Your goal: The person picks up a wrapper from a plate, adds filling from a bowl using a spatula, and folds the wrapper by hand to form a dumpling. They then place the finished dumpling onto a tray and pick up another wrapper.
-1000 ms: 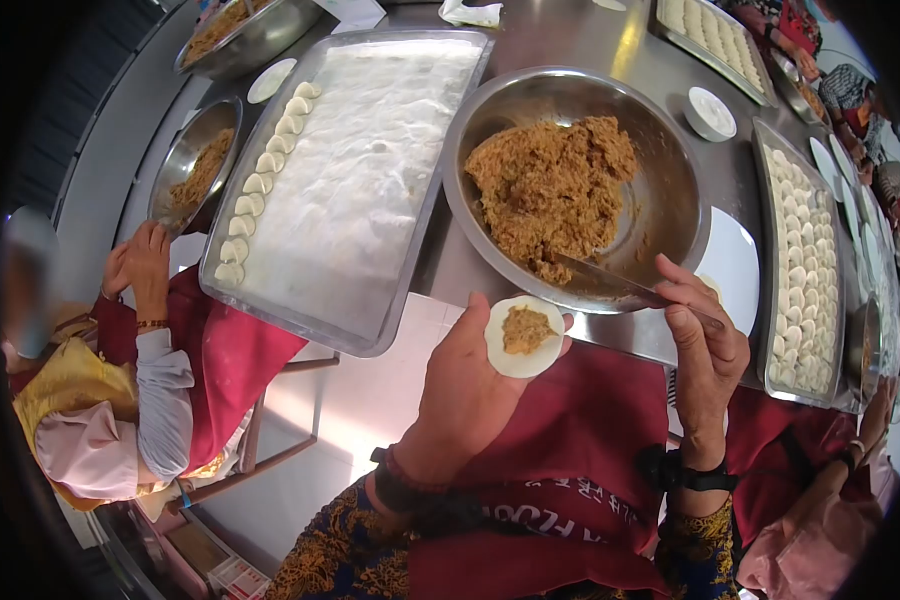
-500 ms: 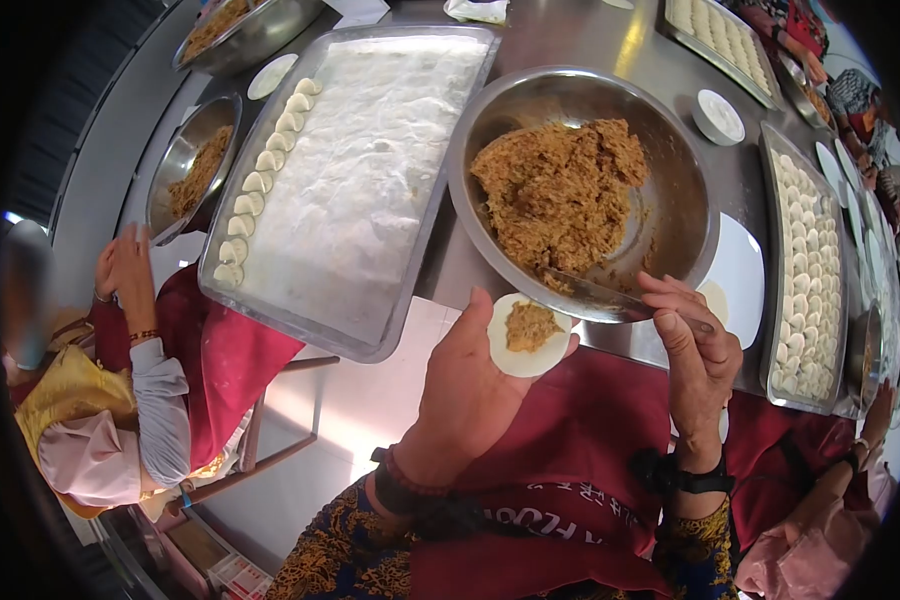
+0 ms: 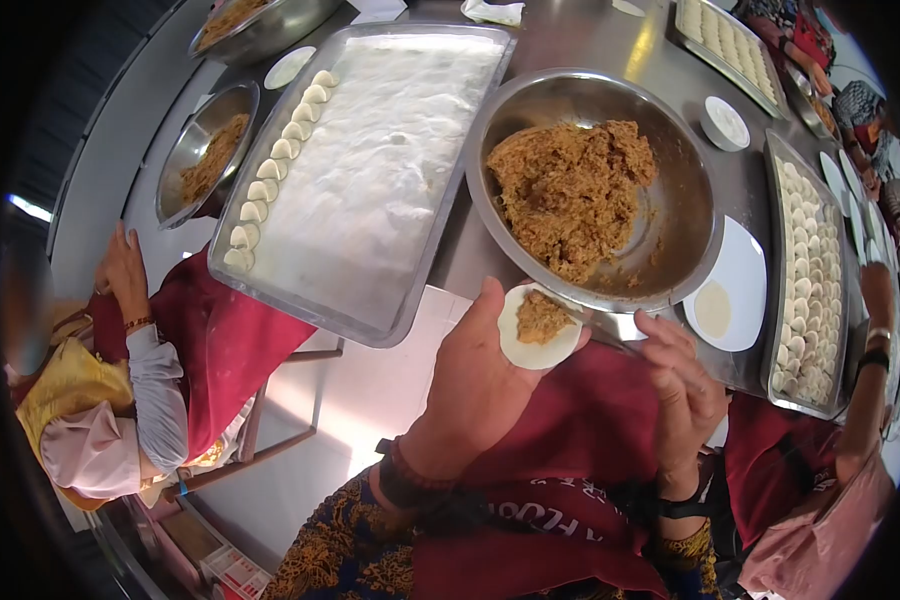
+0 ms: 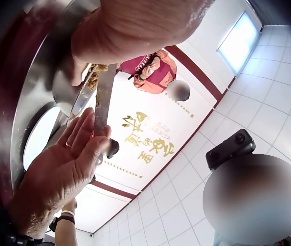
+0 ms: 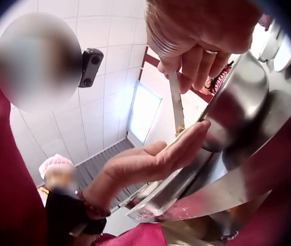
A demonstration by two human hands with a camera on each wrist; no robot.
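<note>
My left hand (image 3: 475, 385) carries a round dough wrapper (image 3: 530, 354) on its fingers, which look straight in the right wrist view. A mound of brown filling (image 3: 543, 316) lies on the wrapper. My right hand (image 3: 685, 400) pinches a flat metal spatula (image 5: 177, 102) between thumb and fingers. The spatula's tip meets the filling at the wrapper's right side. Just beyond both hands stands a big steel bowl (image 3: 700, 175) with a heap of filling (image 3: 570, 195).
Left of the bowl, a floured metal tray (image 3: 400, 170) has a row of dumplings (image 3: 286, 148) along one side. A white plate (image 3: 748, 265) holding one wrapper (image 3: 712, 308) lies on the right, beside another dumpling tray (image 3: 773, 230). Other people work at the steel table (image 3: 590, 35).
My right hand has brought the spatula down and left from the bowl's filling to the filling on the wrapper. The left hand has shifted slightly right, still carrying the wrapper.
</note>
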